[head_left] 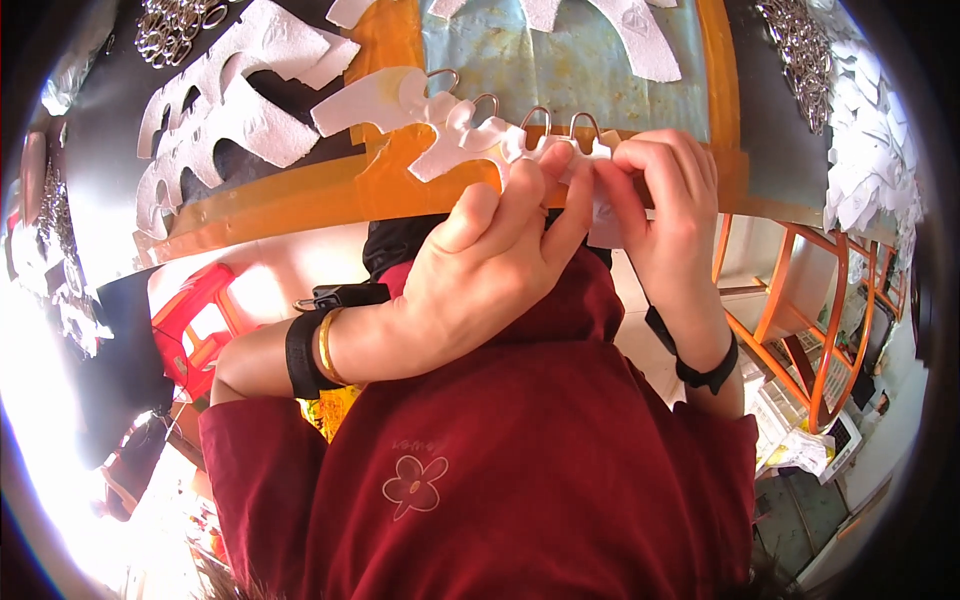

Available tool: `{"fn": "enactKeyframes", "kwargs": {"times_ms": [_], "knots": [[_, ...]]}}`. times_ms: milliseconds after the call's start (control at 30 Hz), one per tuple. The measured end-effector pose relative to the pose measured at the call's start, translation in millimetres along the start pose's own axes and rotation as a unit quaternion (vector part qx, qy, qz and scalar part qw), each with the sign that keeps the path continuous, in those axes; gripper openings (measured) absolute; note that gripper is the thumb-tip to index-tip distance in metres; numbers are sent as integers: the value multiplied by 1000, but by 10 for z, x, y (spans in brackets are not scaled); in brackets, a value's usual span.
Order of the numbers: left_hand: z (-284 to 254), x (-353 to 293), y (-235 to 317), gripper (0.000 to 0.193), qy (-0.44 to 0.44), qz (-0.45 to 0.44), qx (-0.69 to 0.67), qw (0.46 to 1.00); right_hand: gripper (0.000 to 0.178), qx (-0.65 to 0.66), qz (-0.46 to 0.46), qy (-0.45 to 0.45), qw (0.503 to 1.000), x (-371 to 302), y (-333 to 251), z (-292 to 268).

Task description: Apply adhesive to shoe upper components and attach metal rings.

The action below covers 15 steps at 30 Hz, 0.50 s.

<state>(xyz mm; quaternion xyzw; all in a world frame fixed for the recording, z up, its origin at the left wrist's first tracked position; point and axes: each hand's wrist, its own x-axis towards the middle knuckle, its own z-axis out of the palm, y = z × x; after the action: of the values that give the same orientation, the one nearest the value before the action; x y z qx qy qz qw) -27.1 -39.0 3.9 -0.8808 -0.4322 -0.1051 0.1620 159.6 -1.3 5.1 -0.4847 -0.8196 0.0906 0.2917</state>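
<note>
A white felt-like strip (470, 145) with cut-out tabs lies along the near edge of the table. Several curved metal rings (537, 109) stand up from its far side, where tabs are folded around them. My left hand (490, 245) is closed on the strip, thumb and fingertips pinching the white material close to the rightmost ring. From the right, my right hand (670, 195) pinches the same end of the strip, its fingertips almost meeting those of the left. The fingers partly hide the tab between them.
More scalloped white strips (262, 130) lie at the left and far side. Loose metal rings (178, 28) are heaped at the far left, with another heap (797, 55) at the right. White pieces (870, 150) pile up at the right edge. Below stand a red stool (195, 325) and an orange-framed chair (790, 290).
</note>
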Motion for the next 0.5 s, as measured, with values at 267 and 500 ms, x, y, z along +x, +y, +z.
{"fn": "enactKeyframes", "kwargs": {"times_ms": [267,500], "knots": [[-38,-4,104,46,-30,13,88,996,16,84,136,-45,986,99,-78,-77],[-16,2,87,41,-13,14,79,997,15,27,38,-61,997,140,-30,-11]]}}
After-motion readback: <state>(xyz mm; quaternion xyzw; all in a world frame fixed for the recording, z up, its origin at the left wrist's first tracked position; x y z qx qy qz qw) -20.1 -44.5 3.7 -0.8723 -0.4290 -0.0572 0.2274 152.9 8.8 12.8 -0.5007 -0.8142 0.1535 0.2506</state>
